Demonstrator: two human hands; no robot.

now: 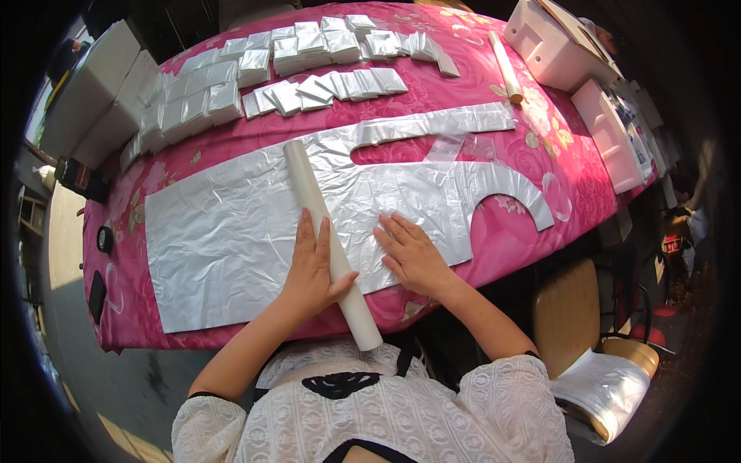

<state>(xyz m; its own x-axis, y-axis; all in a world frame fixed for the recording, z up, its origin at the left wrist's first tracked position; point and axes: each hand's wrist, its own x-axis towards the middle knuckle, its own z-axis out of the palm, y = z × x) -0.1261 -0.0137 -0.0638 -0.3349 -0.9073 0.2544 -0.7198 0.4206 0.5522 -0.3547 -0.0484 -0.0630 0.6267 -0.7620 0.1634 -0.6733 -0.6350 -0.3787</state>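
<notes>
A stack of thin silvery-white plastic aprons lies flat and wrinkled across the table, its neck loop and strap ends toward the right. Slanting over it is a long white tube, its near end jutting past the table's front edge. My left hand rests on the tube with fingers stretched along its left side and the thumb laid across it. To the right of the tube, my right hand presses flat on the plastic, fingers spread, holding nothing.
Rows of folded silvery packets cover the table's far side. A second tube lies at the far right by white foam boxes. Tape and a dark phone-like slab sit at the left edge. A wooden chair stands right.
</notes>
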